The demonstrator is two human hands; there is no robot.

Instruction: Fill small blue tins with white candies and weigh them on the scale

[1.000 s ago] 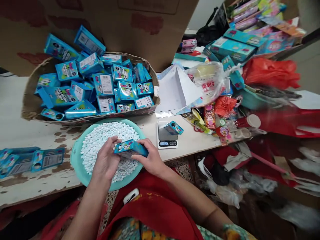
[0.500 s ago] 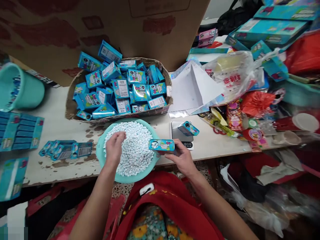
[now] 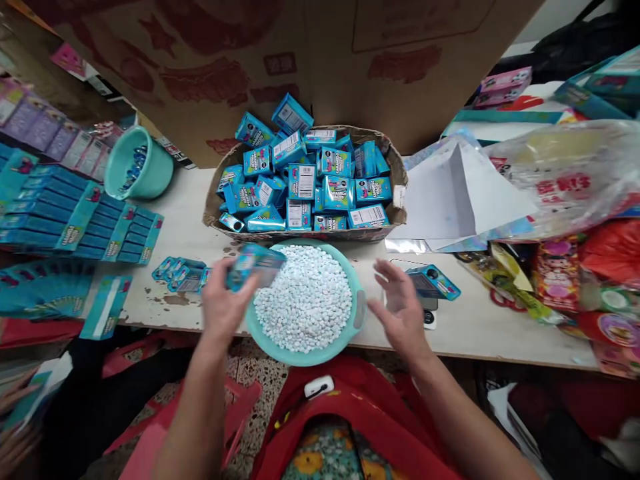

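My left hand point(image 3: 224, 300) is closed around a small blue candy box point(image 3: 254, 265), blurred by motion, over the left rim of a turquoise basin point(image 3: 256, 328). White candies point(image 3: 305, 300) fill much of the basin. To the right of it, my right hand point(image 3: 403, 310) is open with fingers spread and holds nothing. Close beyond its fingers, another blue candy box point(image 3: 434, 281) lies on a small scale point(image 3: 430, 313), most of which is hidden. Several more blue boxes point(image 3: 183, 273) lie on the table left of my left hand.
Behind the basin stands a low cardboard tray point(image 3: 320, 235) heaped with blue boxes. A turquoise bucket point(image 3: 160, 170) and stacked display boxes point(image 3: 75, 220) are at left. White paper point(image 3: 435, 193) and plastic bags point(image 3: 575, 180) lie at right. Another person's hands point(image 3: 20, 413) show at lower left.
The blue box has passed from my right hand to my left, which has moved leftward off the candies. My right hand has let go and opened. The view has turned left.
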